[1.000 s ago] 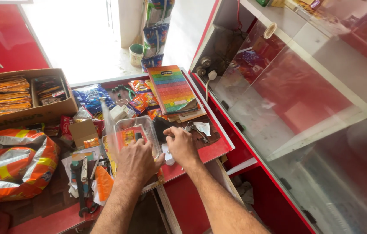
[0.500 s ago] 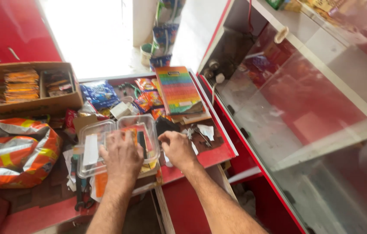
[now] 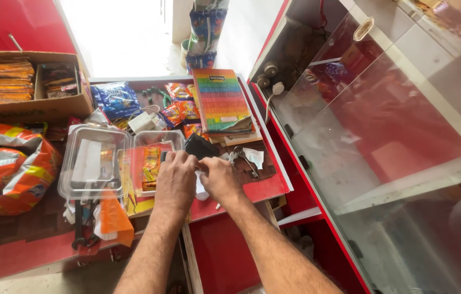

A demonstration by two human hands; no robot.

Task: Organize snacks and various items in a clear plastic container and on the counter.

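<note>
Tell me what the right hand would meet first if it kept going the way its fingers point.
The right hand points up-left, toward the left hand, which it seems to touch already; past that, probably the black wallet.

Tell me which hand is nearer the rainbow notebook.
Right. The right hand lies just below the rainbow notebook, by the black wallet; the left hand rests farther left, at the clear tray.

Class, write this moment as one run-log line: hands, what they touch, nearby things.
left hand: on clear plastic hinged container | right hand: on small white object | nearby: rainbow-striped notebook, black wallet
</note>
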